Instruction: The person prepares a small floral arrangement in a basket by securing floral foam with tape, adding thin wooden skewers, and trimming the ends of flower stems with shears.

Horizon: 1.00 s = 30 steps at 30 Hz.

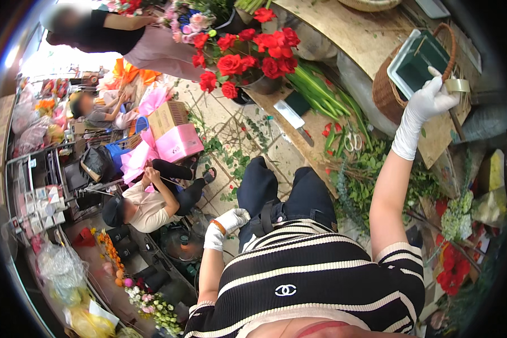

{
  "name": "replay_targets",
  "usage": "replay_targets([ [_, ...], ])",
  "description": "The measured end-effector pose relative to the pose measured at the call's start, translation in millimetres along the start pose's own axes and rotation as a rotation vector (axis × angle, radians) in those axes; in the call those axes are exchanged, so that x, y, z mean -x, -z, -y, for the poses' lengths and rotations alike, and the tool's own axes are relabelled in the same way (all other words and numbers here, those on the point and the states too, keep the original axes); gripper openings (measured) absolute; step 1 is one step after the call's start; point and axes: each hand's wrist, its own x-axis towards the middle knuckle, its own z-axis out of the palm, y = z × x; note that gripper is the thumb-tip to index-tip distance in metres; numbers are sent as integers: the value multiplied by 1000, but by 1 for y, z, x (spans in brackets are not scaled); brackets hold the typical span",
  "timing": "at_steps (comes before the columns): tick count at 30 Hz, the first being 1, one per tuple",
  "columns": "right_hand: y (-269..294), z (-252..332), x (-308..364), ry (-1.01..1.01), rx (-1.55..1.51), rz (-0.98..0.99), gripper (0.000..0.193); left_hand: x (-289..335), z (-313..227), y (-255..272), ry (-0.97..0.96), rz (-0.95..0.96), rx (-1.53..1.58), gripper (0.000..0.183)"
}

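My right hand (430, 100), in a white glove, reaches out to the far right beside a brown wicker basket (382, 84). Its index finger points up past a dark green block in a white tray (400, 73) that sits in the basket. The other fingers curl against a roll of tape (457, 85) near the foot of the basket's handle. My left hand (232, 221), also gloved and with an orange-brown band at the wrist, rests closed by my left hip. What its fingers may hold is hidden.
Red roses (248, 56) stand in a dark bucket ahead. Long green stems (315, 90), scissors (352, 142) and a knife (306, 135) lie on the wooden table (327, 50). One person (149, 208) sits at left near a cardboard box (170, 119). Cut leaves litter the tiled floor.
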Motion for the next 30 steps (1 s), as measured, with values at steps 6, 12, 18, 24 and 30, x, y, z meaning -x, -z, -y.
replay_targets([
  [6, -6, 4, -1, 112, 35, -30, 37, 16, -49, -11, 27, -136, -117, 11],
  [12, -4, 3, 0, 141, 91, -53, 38, 35, -48, -9, -80, -292, -37, 35],
  [18, -3, -1, -1, 104, 81, -97, 49, 46, -86, 14, -492, -699, -19, 23],
  [24, -3, 0, -3, 70, 87, -96, 48, 23, -141, 18, -999, -1295, -413, 32],
  [30, 1, 15, -3, 60, 259, -91, 30, -21, -166, 14, -1092, -1321, -447, 42],
])
